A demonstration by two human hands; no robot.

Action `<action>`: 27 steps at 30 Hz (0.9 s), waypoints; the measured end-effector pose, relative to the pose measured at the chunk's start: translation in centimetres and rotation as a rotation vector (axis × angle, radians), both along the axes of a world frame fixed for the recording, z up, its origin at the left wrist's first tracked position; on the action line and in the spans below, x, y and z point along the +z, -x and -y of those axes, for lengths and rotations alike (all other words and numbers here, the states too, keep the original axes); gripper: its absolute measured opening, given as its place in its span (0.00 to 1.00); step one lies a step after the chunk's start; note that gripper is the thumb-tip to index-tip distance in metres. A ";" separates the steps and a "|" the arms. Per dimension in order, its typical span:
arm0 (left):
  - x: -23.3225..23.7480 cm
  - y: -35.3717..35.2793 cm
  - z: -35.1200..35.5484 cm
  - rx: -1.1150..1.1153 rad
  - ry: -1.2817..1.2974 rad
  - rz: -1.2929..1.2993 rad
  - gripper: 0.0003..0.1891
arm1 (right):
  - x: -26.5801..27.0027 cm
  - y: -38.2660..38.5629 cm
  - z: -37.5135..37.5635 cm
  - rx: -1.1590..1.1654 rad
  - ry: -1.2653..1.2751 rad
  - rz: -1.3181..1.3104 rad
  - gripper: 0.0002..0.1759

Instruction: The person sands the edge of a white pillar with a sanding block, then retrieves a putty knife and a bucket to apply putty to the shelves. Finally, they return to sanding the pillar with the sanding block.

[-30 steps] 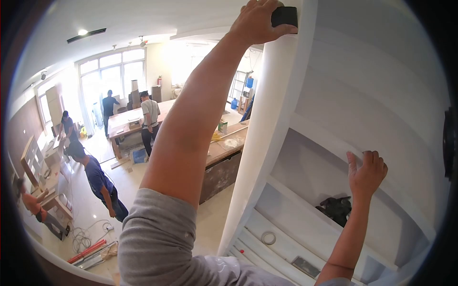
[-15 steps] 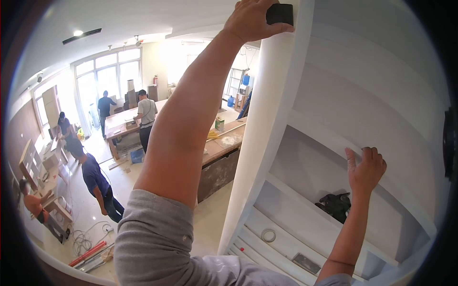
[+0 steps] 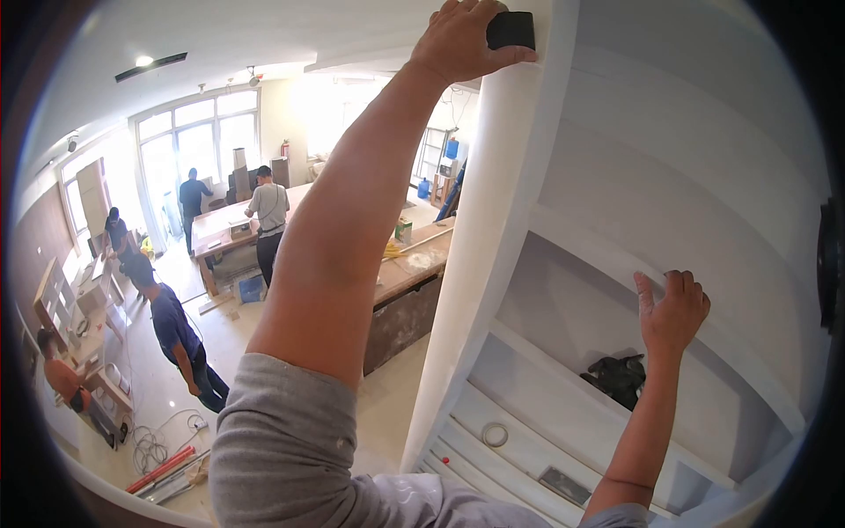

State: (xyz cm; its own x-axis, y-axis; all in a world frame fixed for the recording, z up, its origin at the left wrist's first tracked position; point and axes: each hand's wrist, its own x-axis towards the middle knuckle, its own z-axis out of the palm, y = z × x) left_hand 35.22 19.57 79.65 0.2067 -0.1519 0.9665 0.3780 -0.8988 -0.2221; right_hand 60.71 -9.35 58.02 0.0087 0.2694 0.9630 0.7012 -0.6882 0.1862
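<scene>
High at the top of the view, my left hand point(image 3: 462, 40) is closed on a black sanding block point(image 3: 511, 31), a small dark rectangle held against the top of the white cabinet side point(image 3: 502, 185). Its thumb lies along the lower edge of the block, and the fingers are partly cut off by the frame. Lower on the right, my right hand point(image 3: 676, 308) grips the front edge of a white shelf point(image 3: 607, 253), thumb apart and fingers bent over it. A crumpled black item point(image 3: 616, 378) lies in the compartment behind my right wrist.
A tape roll point(image 3: 495, 434) and a grey rectangular piece point(image 3: 563, 484) lie on lower shelves. Left of the cabinet stands a long workbench point(image 3: 409, 286). Several people work around the room, one person point(image 3: 180, 339) standing nearest. Cables point(image 3: 151, 447) and red tubes point(image 3: 161, 469) lie on the floor.
My left hand and the sanding block have shifted very slightly left. My right hand keeps its place on the shelf edge.
</scene>
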 end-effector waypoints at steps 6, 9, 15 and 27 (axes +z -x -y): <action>0.0 -0.1 1.0 0.030 0.088 -0.011 0.38 | -0.1 -0.2 0.0 -0.006 0.006 -0.011 0.26; 0.2 0.1 1.1 0.008 0.056 -0.005 0.39 | -0.1 -0.1 0.0 -0.005 0.000 -0.023 0.26; 0.5 1.3 -2.2 0.030 0.185 0.085 0.40 | 0.0 0.0 0.1 0.006 0.001 -0.040 0.26; -0.3 -0.3 -0.2 -0.121 0.141 0.027 0.39 | 0.0 0.0 -0.1 -0.011 0.011 -0.018 0.26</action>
